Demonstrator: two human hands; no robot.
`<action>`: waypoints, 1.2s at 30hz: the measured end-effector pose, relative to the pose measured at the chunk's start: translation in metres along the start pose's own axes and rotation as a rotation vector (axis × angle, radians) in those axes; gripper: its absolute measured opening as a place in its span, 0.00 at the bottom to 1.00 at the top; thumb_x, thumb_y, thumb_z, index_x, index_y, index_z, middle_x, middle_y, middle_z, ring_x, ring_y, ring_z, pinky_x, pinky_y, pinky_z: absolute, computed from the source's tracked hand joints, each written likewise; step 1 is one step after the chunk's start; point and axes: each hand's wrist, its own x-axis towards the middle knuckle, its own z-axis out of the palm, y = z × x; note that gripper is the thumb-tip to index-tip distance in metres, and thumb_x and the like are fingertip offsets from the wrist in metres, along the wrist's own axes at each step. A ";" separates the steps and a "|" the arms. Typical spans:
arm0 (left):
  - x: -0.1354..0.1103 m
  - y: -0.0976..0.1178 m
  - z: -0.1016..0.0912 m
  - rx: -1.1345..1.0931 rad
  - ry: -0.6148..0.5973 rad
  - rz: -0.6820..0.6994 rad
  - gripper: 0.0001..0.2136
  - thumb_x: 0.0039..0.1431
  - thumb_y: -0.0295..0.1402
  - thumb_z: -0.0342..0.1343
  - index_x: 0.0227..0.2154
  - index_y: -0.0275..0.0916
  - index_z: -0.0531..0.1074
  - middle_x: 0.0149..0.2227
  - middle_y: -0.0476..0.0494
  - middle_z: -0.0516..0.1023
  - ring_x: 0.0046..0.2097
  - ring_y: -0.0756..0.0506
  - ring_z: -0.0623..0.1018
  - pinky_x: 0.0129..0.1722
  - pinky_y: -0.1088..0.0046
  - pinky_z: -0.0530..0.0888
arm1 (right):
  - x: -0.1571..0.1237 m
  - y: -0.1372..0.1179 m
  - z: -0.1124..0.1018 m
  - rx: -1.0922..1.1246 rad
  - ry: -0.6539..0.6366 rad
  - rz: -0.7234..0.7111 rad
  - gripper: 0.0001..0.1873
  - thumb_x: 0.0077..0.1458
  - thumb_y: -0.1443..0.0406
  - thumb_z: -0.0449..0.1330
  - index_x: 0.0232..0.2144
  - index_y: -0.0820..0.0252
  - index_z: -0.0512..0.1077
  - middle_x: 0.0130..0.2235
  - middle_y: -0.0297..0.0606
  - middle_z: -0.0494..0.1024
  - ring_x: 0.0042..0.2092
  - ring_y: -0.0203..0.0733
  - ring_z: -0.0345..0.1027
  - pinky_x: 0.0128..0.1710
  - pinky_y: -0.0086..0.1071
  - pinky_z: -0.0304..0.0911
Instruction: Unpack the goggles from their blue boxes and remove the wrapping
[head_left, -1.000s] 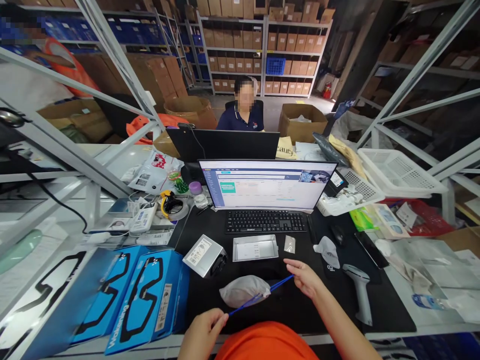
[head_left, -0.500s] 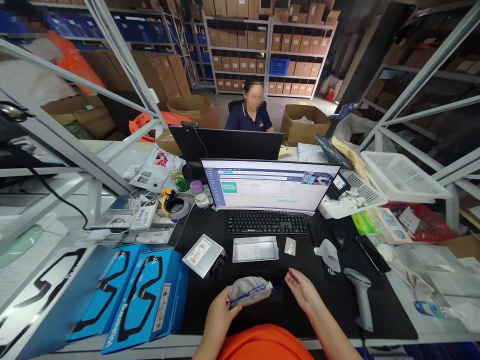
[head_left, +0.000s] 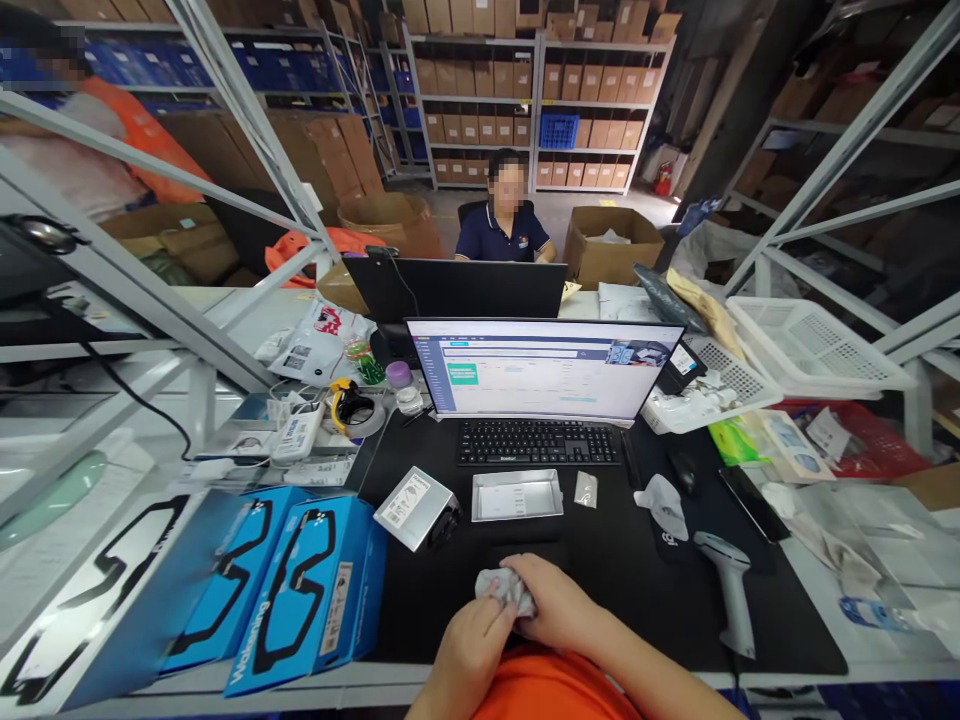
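Note:
Both my hands meet low over the black desk mat [head_left: 615, 570], closed together on a small grey cloth pouch [head_left: 501, 587]. My left hand [head_left: 471, 648] grips it from below and my right hand [head_left: 550, 603] wraps over its right side, so most of the pouch is hidden. Just beyond them lie an open silver box lid [head_left: 517, 494], a tilted silver box [head_left: 415, 508] and a small clear packet [head_left: 586, 488].
A keyboard [head_left: 540, 443] and monitor [head_left: 544, 368] stand behind. Blue glasses boxes [head_left: 300, 590] lie at the left, a white barcode scanner [head_left: 731, 590] and a crumpled white cloth [head_left: 664, 503] at the right. White baskets [head_left: 810, 345] sit far right. A co-worker [head_left: 504, 215] sits opposite.
My hands had a blue drawstring stretched out from the pouch. They have come together, and the pouch is now bunched small between them with the string out of sight.

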 end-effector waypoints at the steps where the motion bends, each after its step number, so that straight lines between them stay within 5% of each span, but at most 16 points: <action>1: -0.002 0.003 -0.002 -0.003 0.036 0.009 0.13 0.65 0.23 0.48 0.43 0.40 0.76 0.32 0.43 0.79 0.38 0.45 0.81 0.44 0.70 0.79 | -0.002 0.001 -0.002 0.026 0.042 -0.016 0.26 0.35 0.73 0.62 0.41 0.57 0.75 0.42 0.39 0.79 0.44 0.51 0.73 0.45 0.36 0.67; 3: -0.008 0.007 -0.004 -0.022 0.113 -0.039 0.13 0.64 0.26 0.52 0.49 0.41 0.73 0.46 0.38 0.78 0.51 0.42 0.79 0.51 0.66 0.78 | -0.007 0.009 -0.012 0.053 0.141 0.000 0.23 0.38 0.72 0.59 0.41 0.58 0.73 0.38 0.38 0.79 0.40 0.48 0.73 0.40 0.35 0.67; 6: -0.019 0.001 0.002 -0.017 0.137 -0.196 0.15 0.62 0.27 0.55 0.51 0.42 0.71 0.55 0.34 0.72 0.56 0.41 0.76 0.54 0.62 0.77 | -0.015 0.032 -0.037 0.153 0.536 0.131 0.20 0.42 0.66 0.61 0.42 0.59 0.70 0.37 0.38 0.78 0.39 0.49 0.72 0.40 0.38 0.67; 8: -0.023 -0.010 0.013 -0.004 0.027 -0.254 0.17 0.61 0.28 0.55 0.53 0.42 0.70 0.53 0.36 0.74 0.54 0.40 0.77 0.53 0.60 0.77 | -0.021 0.043 -0.050 0.272 0.830 0.169 0.21 0.43 0.60 0.65 0.41 0.58 0.68 0.39 0.40 0.78 0.42 0.50 0.72 0.44 0.40 0.67; 10: -0.022 -0.023 0.029 0.017 -0.123 -0.270 0.21 0.59 0.26 0.56 0.55 0.42 0.68 0.53 0.38 0.75 0.55 0.38 0.76 0.54 0.56 0.76 | -0.024 0.046 -0.054 0.336 0.932 0.124 0.21 0.45 0.58 0.67 0.40 0.58 0.68 0.39 0.39 0.77 0.43 0.50 0.72 0.45 0.39 0.67; 13: -0.017 -0.038 0.053 0.107 -0.231 -0.239 0.30 0.51 0.23 0.60 0.59 0.39 0.64 0.56 0.35 0.73 0.56 0.35 0.74 0.55 0.52 0.74 | -0.020 0.040 -0.043 0.310 0.882 -0.005 0.18 0.49 0.59 0.66 0.40 0.58 0.66 0.36 0.36 0.75 0.38 0.45 0.70 0.40 0.36 0.68; 16: -0.015 -0.045 0.070 0.144 -0.249 -0.148 0.24 0.49 0.22 0.62 0.50 0.39 0.68 0.47 0.39 0.77 0.48 0.37 0.78 0.49 0.57 0.77 | -0.008 0.034 -0.023 0.211 0.837 -0.102 0.15 0.52 0.61 0.63 0.41 0.58 0.64 0.33 0.33 0.72 0.33 0.41 0.67 0.35 0.32 0.66; 22: -0.036 -0.051 0.083 0.102 -0.150 0.222 0.09 0.64 0.23 0.49 0.42 0.40 0.70 0.37 0.44 0.79 0.39 0.46 0.79 0.42 0.67 0.78 | 0.012 0.046 0.017 -0.415 0.121 -0.116 0.15 0.43 0.71 0.62 0.36 0.57 0.69 0.37 0.36 0.76 0.38 0.43 0.70 0.39 0.31 0.63; 26: -0.047 -0.054 0.083 0.105 -0.073 0.395 0.09 0.65 0.22 0.48 0.40 0.38 0.71 0.34 0.45 0.78 0.37 0.47 0.78 0.49 0.64 0.78 | 0.020 0.062 0.026 -0.489 0.147 -0.014 0.15 0.41 0.77 0.57 0.34 0.60 0.69 0.36 0.40 0.76 0.38 0.46 0.71 0.40 0.33 0.62; 36: -0.047 -0.054 0.081 0.134 -0.027 0.410 0.12 0.62 0.17 0.46 0.39 0.36 0.72 0.33 0.46 0.75 0.35 0.49 0.75 0.50 0.64 0.79 | 0.031 0.077 -0.002 -0.542 0.133 0.027 0.14 0.50 0.73 0.59 0.40 0.58 0.67 0.40 0.36 0.77 0.41 0.41 0.72 0.40 0.27 0.64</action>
